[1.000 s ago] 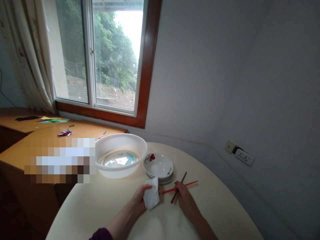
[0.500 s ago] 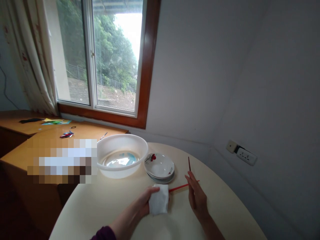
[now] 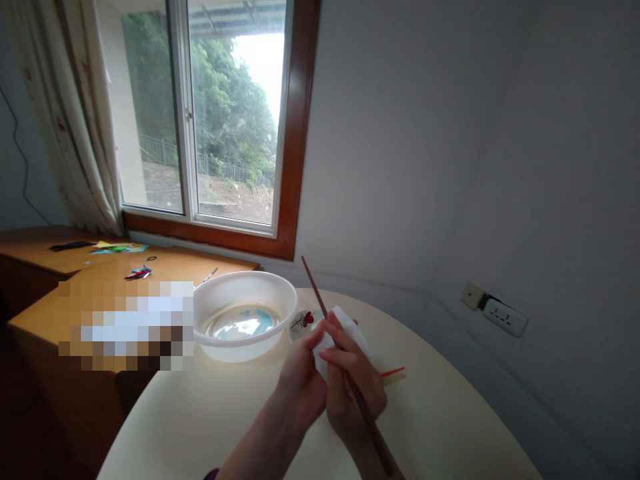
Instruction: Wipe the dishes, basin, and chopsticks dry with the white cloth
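My left hand (image 3: 303, 373) is closed on a white cloth (image 3: 357, 333), with its thumb near the cloth's left edge. Over the cloth, my right hand (image 3: 355, 380) grips a dark brown stick (image 3: 314, 283), which slants from upper left to lower right. The two hands touch or nearly touch. Behind them, a bowl with a red flower (image 3: 303, 321) is mostly hidden. A red stick (image 3: 395, 371) lies on the table to the right of my right hand, partly covered by it.
A large translucent basin (image 3: 245, 347) with liquid in it stands on the round cream table (image 3: 440, 413), left of the bowl. Small items lie on the wooden desk (image 3: 175, 263) at the left. A power socket (image 3: 505, 315) is on the right wall.
My right hand has moved left with the brown stick, up against the cloth and my left hand. The stick now leans to the left. The cloth is turned and slightly higher, hiding most of the bowl.
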{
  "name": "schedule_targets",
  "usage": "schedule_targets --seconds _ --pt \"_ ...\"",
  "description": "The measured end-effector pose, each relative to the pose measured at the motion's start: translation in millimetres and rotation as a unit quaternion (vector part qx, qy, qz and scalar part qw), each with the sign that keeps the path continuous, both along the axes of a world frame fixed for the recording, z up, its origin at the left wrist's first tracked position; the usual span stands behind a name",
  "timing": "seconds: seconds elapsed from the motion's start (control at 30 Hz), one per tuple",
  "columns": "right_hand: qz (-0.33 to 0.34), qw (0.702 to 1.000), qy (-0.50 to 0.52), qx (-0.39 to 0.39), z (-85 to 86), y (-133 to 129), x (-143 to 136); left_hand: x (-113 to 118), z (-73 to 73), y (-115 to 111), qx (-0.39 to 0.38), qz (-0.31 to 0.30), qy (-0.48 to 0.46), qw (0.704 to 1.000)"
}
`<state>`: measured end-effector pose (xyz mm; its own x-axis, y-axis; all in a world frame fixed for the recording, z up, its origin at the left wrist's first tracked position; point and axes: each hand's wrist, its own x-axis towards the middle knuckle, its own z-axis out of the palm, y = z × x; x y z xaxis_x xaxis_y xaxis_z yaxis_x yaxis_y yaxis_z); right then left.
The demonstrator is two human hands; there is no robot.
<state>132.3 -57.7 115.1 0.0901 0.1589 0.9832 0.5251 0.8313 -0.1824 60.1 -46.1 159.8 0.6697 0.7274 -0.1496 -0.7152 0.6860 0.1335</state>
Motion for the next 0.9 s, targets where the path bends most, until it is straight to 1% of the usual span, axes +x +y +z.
schedule_targets --seconds 0.1,0.17,0.23,0.4,0.47,0.53,0.57,0.63,0.7,0.77,0.83,0.87,0.9 --pt "0.033 0.996 -0.084 -0.005 -9.1 11 -2 -13 3.9 0 -0.015 0.030 -0.037 0.999" --pt "0.025 0.993 -0.115 -0.012 -11.6 16 -1 -18 5.1 2 0.000 0.041 -0.036 0.999" --pt "0.006 0.991 -0.129 -0.013 -12.4 19 0 -19 7.0 3 0.020 0.056 -0.013 0.998" --pt "-0.027 0.985 -0.173 0.013 -15.1 18 -3 -20 11.2 4 0.023 0.148 0.084 0.985" --pt "-0.024 0.985 -0.170 0.017 -15.8 14 -7 -23 11.3 7 0.043 0.188 0.080 0.978" --pt "-0.009 0.988 -0.155 0.025 -15.0 8 -12 -27 11.1 10 0.071 0.215 0.053 0.973" --pt "0.004 0.989 -0.147 0.029 -14.2 5 -14 -29 11.1 11 0.078 0.216 0.041 0.972" --pt "0.031 0.990 -0.136 0.036 -12.1 -1 -19 -33 11.3 12 0.076 0.199 0.034 0.976" --pt "0.040 0.990 -0.124 0.047 -10.6 -6 -22 -35 11.4 13 0.070 0.182 0.036 0.980" --pt "0.023 0.992 -0.104 0.062 -10.1 -9 -23 -34 10.6 13 0.065 0.171 0.035 0.982" --pt "-0.010 0.993 -0.090 0.075 -10.4 -10 -25 -32 9.2 12 0.059 0.165 0.029 0.984" --pt "-0.015 0.993 -0.089 0.079 -10.8 -11 -26 -32 8.4 12 0.057 0.163 0.025 0.985" --pt "-0.006 0.992 -0.092 0.083 -11.2 -11 -27 -31 7.7 12 0.057 0.162 0.020 0.985"
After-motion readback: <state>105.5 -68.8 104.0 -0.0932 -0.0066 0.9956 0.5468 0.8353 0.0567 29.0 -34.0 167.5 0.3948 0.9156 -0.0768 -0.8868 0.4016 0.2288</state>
